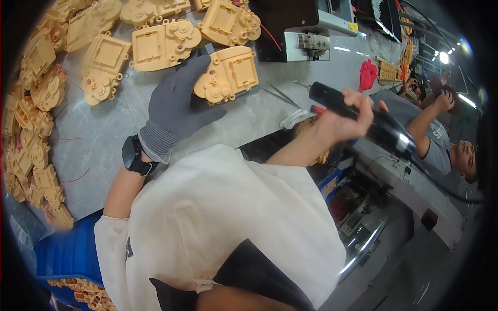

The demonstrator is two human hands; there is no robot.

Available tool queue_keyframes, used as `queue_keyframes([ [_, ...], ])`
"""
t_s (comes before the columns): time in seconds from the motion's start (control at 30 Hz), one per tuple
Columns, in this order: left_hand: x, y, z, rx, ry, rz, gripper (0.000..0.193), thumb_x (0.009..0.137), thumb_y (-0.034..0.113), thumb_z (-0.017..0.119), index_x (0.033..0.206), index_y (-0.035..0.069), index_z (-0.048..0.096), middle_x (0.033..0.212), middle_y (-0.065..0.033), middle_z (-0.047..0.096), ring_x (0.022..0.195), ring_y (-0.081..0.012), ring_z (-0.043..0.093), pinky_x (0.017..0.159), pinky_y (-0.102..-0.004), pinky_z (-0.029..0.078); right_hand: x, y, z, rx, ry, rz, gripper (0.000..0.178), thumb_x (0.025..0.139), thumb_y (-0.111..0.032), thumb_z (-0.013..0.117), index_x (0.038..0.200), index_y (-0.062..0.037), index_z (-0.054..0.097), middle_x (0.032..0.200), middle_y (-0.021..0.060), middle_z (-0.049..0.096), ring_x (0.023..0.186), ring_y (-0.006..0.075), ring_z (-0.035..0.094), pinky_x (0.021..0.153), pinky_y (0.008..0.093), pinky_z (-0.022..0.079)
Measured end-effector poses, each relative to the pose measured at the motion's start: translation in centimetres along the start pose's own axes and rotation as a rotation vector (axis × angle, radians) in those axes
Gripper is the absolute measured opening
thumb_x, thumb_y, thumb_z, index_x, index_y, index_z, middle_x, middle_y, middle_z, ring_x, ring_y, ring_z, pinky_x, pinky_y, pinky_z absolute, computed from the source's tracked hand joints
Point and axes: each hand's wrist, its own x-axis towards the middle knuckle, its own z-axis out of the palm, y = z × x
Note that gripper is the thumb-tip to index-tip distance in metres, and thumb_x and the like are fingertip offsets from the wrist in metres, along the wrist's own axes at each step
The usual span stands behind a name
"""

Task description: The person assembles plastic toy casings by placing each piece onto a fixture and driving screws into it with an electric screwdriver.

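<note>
My left hand (179,101), in a grey glove, curls its fingers and thumb around the left end of a yellow plastic housing (228,75). This housing has a square recess and round bosses, and rests on a dark block at the table. To the right, my bare right hand (345,116) is closed around a black electric screwdriver (329,97). Its thin bit points left, raised above the table and apart from the housing. Metal tweezers (280,96) lie between the housing and the screwdriver.
Many similar housings (104,67) line the far and left sides of the grey table (88,135), with thin red wires among them. A black machine (280,26) stands beyond. A blue crate (70,249) holds parts at lower left. A co-worker (441,135) is at right, near a red cloth (368,74).
</note>
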Motion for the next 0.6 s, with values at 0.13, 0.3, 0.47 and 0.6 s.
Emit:
queue_keyframes([
  [0.13,-0.5,0.1,-0.7,0.013,0.147,0.132,0.072,0.059,0.033,0.080,0.121,0.012,0.051,0.115,-0.0098,0.054,0.094,-0.0278,0.055,0.080,-0.0374,0.046,-3.7,-2.5,4.2,0.274,-0.506,0.105,0.046,0.078,-0.002,0.046,0.122,-0.0123,0.038,0.068,0.0045,0.047,0.052,0.0175,0.048,0.058,0.0374,0.042],
  [0.3,-1.0,0.2,-1.6,0.027,0.191,0.277,0.041,0.061,0.034,0.079,0.094,0.015,0.062,0.103,-0.0055,0.056,0.085,-0.0206,0.052,0.075,-0.0311,0.040,-6.6,-2.0,7.9,0.458,-0.735,0.232,0.055,0.078,0.000,0.046,0.129,-0.0127,0.030,0.071,0.0076,0.049,0.055,0.0198,0.050,0.060,0.0378,0.043],
  [0.47,-1.7,0.1,-1.9,0.070,0.213,0.264,0.032,0.066,0.031,0.076,0.091,0.016,0.062,0.101,-0.0041,0.056,0.087,-0.0210,0.052,0.075,-0.0323,0.040,-7.4,-1.5,8.8,0.421,-0.731,0.297,0.056,0.076,0.002,0.047,0.128,-0.0109,0.031,0.069,0.0070,0.048,0.054,0.0197,0.050,0.058,0.0379,0.044],
  [0.6,-1.8,0.1,-1.4,0.115,0.226,0.284,0.025,0.070,0.028,0.073,0.090,0.017,0.062,0.102,-0.0033,0.055,0.093,-0.0219,0.050,0.078,-0.0333,0.040,-7.6,-1.6,8.8,0.380,-0.711,0.277,0.055,0.076,0.001,0.047,0.127,-0.0095,0.032,0.069,0.0072,0.048,0.053,0.0196,0.049,0.057,0.0379,0.044],
])
